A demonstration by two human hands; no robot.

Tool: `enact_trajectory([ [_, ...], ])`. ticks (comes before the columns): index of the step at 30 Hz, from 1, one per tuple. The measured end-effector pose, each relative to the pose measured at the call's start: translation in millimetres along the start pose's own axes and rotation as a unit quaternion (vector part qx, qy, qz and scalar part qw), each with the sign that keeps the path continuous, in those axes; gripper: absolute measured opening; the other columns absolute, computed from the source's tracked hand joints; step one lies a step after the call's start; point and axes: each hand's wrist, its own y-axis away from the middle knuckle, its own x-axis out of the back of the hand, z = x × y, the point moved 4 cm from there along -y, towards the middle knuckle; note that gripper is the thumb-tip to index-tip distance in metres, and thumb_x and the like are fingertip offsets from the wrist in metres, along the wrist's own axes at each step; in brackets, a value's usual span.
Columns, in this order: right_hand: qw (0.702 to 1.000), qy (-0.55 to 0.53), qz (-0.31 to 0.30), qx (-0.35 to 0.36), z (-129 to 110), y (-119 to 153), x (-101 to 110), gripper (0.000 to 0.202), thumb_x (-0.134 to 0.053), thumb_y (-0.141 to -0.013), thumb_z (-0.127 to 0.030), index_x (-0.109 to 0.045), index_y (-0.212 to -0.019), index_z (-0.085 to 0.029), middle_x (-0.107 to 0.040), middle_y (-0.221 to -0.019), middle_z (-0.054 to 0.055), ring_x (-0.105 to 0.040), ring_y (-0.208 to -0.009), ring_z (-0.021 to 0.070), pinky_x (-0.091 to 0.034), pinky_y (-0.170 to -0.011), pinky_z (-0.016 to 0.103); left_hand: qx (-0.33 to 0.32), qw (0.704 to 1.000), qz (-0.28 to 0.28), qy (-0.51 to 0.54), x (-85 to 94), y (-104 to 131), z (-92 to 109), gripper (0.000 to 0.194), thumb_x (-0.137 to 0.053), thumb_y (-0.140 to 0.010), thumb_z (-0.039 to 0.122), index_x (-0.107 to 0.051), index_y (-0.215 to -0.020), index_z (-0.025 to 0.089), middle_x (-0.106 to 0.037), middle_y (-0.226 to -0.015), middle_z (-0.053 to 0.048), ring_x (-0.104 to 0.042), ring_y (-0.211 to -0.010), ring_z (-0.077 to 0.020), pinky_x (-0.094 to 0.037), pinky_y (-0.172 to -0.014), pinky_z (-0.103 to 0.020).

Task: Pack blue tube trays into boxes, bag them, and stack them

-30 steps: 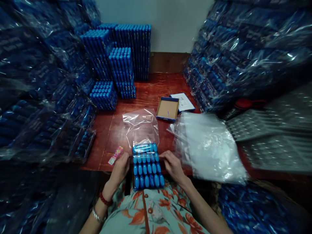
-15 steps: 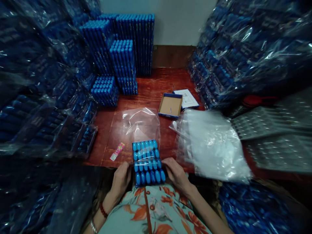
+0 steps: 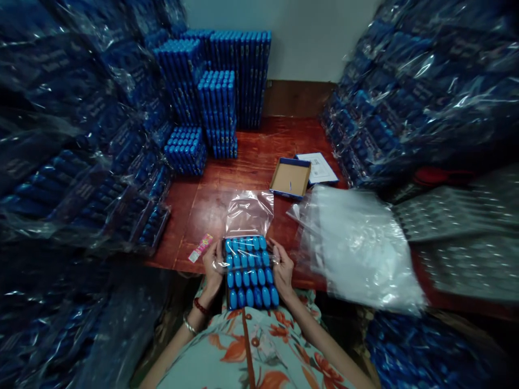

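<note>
A tray of blue capsule-shaped pieces [image 3: 250, 278] in rows rests at the table's front edge, close to my body. Clear plastic film [image 3: 249, 213] lies over its far part and stretches beyond it on the table. My left hand [image 3: 213, 265] is at the tray's left side, fingers closed on the edge of the film. On the right side, my right hand [image 3: 282, 267] pinches the film beside the tray with bent fingers. A pink and yellow strip [image 3: 200, 248] lies just left of my left hand.
Stacks of blue pieces [image 3: 217, 89] stand at the back left. An open shallow box [image 3: 290, 177] and a white-faced lid [image 3: 320, 167] lie beyond clear bags [image 3: 357, 237]. Wrapped blue packs [image 3: 373, 129] rise on both sides; grey moulded trays [image 3: 466, 237] lie far right.
Both hands have moved forward along the tray's sides. The film's far part has been drawn in and now looks narrower and more folded. The whole view has shifted slightly.
</note>
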Motion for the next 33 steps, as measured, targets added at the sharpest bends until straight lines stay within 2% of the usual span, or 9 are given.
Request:
enact_trajectory([
  [3, 1.0, -0.029, 0.002, 0.005, -1, 6, 4, 0.034, -0.04, -0.091, -0.034, -0.06, -0.115, -0.019, -0.065, -0.115, 0.009, -0.061, -0.106, 0.0222, -0.047, -0.096, 0.042, -0.002, 1.0, 0.007, -0.024, 6.5, 9, 6, 0.035, -0.046, -0.087, 0.041, -0.067, -0.09, 0.012, -0.068, -0.082, -0.005, -0.06, -0.076, -0.0192, -0.045, -0.069, -0.028],
  [9, 0.99, -0.065, -0.108, 0.063, -13, 13, 12, 0.042, -0.047, -0.085, -0.031, -0.051, -0.126, -0.02, -0.057, -0.125, 0.01, -0.055, -0.114, 0.0233, -0.045, -0.097, 0.039, -0.033, 0.993, -0.089, -0.068, 17.2, 21, 16, 0.03, -0.046, -0.086, 0.036, -0.064, -0.084, 0.013, -0.067, -0.077, -0.005, -0.061, -0.072, -0.0185, -0.047, -0.069, -0.029],
  [13, 0.991, 0.039, -0.072, 0.103, -19, 2, 16, 0.022, -0.049, -0.087, -0.032, -0.06, -0.103, -0.02, -0.061, -0.102, 0.006, -0.058, -0.096, 0.0191, -0.047, -0.085, 0.034, -0.07, 0.99, -0.116, -0.051, 18.2, 19, 18, 0.03, -0.044, -0.087, 0.037, -0.059, -0.097, 0.013, -0.067, -0.089, -0.008, -0.063, -0.081, -0.0205, -0.05, -0.074, -0.032],
  [16, 0.984, 0.085, -0.039, 0.15, -26, -9, 13, 0.014, -0.048, -0.089, -0.027, -0.058, -0.084, -0.019, -0.058, -0.084, 0.003, -0.056, -0.082, 0.0166, -0.047, -0.076, 0.031, -0.083, 0.989, -0.115, -0.043, 16.0, 8, 20, 0.034, -0.048, -0.085, 0.035, -0.052, -0.111, 0.015, -0.067, -0.099, -0.009, -0.063, -0.087, -0.0208, -0.05, -0.079, -0.033],
  [19, 0.97, 0.11, -0.051, 0.209, -33, -8, 15, 0.016, -0.043, -0.09, -0.02, -0.056, -0.08, -0.02, -0.056, -0.078, 0.002, -0.054, -0.076, 0.0158, -0.047, -0.07, 0.03, -0.12, 0.979, -0.146, -0.077, 14.7, 2, 18, 0.023, -0.043, -0.086, 0.031, -0.056, -0.098, 0.016, -0.067, -0.088, -0.007, -0.063, -0.078, -0.0185, -0.05, -0.075, -0.031],
  [22, 0.947, 0.148, -0.088, 0.272, -39, 8, 24, 0.019, -0.041, -0.088, -0.012, -0.057, -0.088, -0.021, -0.057, -0.084, 0.004, -0.056, -0.078, 0.0156, -0.049, -0.069, 0.029, -0.161, 0.965, -0.17, -0.117, 18.7, 9, 13, 0.021, -0.038, -0.084, 0.024, -0.057, -0.085, 0.017, -0.065, -0.076, -0.005, -0.061, -0.07, -0.0165, -0.05, -0.07, -0.028],
  [27, 0.899, 0.231, -0.142, 0.345, -46, 29, 32, 0.025, -0.041, -0.088, -0.009, -0.059, -0.102, -0.021, -0.061, -0.096, 0.008, -0.058, -0.09, 0.0185, -0.051, -0.077, 0.032, -0.176, 0.959, -0.141, -0.174, 23.5, 19, 13, 0.023, -0.034, -0.087, 0.025, -0.054, -0.076, 0.018, -0.059, -0.065, -0.001, -0.055, -0.06, -0.0131, -0.046, -0.062, -0.024],
  [30, 0.882, 0.28, -0.112, 0.363, -54, 19, 25, 0.02, -0.044, -0.089, -0.013, -0.06, -0.1, -0.02, -0.062, -0.092, 0.008, -0.058, -0.086, 0.0201, -0.05, -0.076, 0.035, -0.184, 0.953, -0.096, -0.222, 20.6, 6, 26, 0.023, -0.037, -0.091, 0.028, -0.053, -0.077, 0.018, -0.059, -0.069, -0.002, -0.056, -0.062, -0.0132, -0.044, -0.061, -0.023],
  [33, 0.86, 0.323, -0.116, 0.378, -62, 6, 15, 0.02, -0.043, -0.089, -0.013, -0.061, -0.095, -0.019, -0.061, -0.083, 0.007, -0.056, -0.075, 0.0184, -0.049, -0.067, 0.033, -0.235, 0.936, -0.074, -0.251, 19.2, -4, 37, 0.021, -0.04, -0.091, 0.026, -0.053, -0.076, 0.018, -0.057, -0.068, -0.002, -0.055, -0.063, -0.0148, -0.043, -0.06, -0.025],
])
